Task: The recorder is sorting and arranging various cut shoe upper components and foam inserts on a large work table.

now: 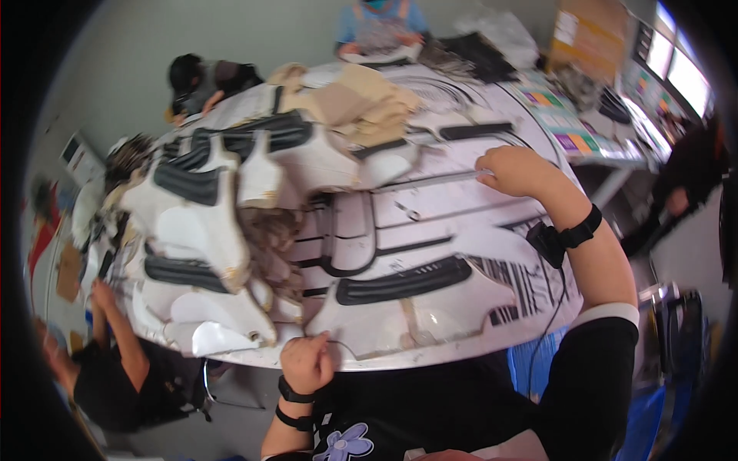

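Observation:
In front of me a white shaped panel [384,323] with a black ribbed padded strip [403,280] lies at the table's near edge. My left hand [307,361] is closed at this panel's left corner; a thin dark line runs from its fingertips along the panel, and what they pinch is too small to make out. Stretched out to the far right, my right hand [516,170] has its fingers curled down at the tabletop, beside the end of a long dark line. Whatever it grips is hidden. Small thread snips [407,211] lie between the hands.
More white panels [200,223] with black pads are piled at left. Beige fabric pieces [354,104] lie beyond them on the white table [415,238], which bears dark markings. Co-workers sit at the far side and at left; another person stands at right. A cardboard box [588,38] stands back right.

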Available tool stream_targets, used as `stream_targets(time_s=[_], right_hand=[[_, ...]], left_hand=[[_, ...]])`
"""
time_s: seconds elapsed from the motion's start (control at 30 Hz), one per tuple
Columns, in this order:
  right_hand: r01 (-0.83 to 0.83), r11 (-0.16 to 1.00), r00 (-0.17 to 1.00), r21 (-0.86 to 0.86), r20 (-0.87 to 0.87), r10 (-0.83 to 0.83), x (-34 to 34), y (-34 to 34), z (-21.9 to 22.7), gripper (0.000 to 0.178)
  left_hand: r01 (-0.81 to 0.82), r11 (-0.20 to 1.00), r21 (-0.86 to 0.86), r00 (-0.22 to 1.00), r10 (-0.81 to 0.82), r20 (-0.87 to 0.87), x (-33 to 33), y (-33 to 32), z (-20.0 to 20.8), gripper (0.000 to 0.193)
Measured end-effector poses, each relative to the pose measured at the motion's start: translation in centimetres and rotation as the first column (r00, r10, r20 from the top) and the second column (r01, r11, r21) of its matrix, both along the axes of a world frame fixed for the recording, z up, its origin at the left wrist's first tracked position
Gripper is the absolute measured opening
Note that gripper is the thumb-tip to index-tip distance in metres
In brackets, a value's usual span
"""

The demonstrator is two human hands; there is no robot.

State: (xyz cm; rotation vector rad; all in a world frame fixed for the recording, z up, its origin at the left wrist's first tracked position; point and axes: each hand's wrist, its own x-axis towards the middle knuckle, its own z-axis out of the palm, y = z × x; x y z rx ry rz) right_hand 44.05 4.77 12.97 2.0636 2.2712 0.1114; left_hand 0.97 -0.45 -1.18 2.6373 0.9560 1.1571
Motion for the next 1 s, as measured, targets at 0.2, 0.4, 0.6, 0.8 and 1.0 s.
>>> stream_targets(time_s=[0.2, 0.4, 0.6, 0.8, 1.0], right_hand=[[-0.058, 0.979, 0.808, -0.195, -0.585, -0.068, 0.1, -15.9, -0.3, 0.025], [-0.02, 0.321, 0.699, -0.947, -0.243, -0.672, 0.9, -34.4, -10.1, 0.047], [-0.389, -0.358, 0.224, -0.849, 0.29, -0.93, -3.7, -52.6, -23.1, 0.097], [-0.426, -0.159, 0.145, -0.891, 0.107, -0.984, -7.0, -56.1, -26.1, 0.059], [-0.324, -0.033, -0.144, -0.945, 0.083, -0.986, 0.4, -57.2, -25.4, 0.027]], left_hand=[[-0.035, 0.999, 0.008, 0.997, 0.036, -0.062, -1.0, 0.2, -1.8, 0.027], [0.065, 0.996, 0.067, 0.984, -0.053, -0.171, -0.4, 0.6, -1.6, 0.026], [0.036, 0.999, 0.001, 0.973, -0.035, -0.229, -1.1, 0.4, -2.0, 0.023], [0.059, 0.993, 0.106, 0.955, -0.025, -0.295, -1.6, 1.3, -2.5, 0.023], [0.033, 0.995, 0.089, 0.95, -0.004, -0.312, -1.7, 1.3, -2.5, 0.023]])
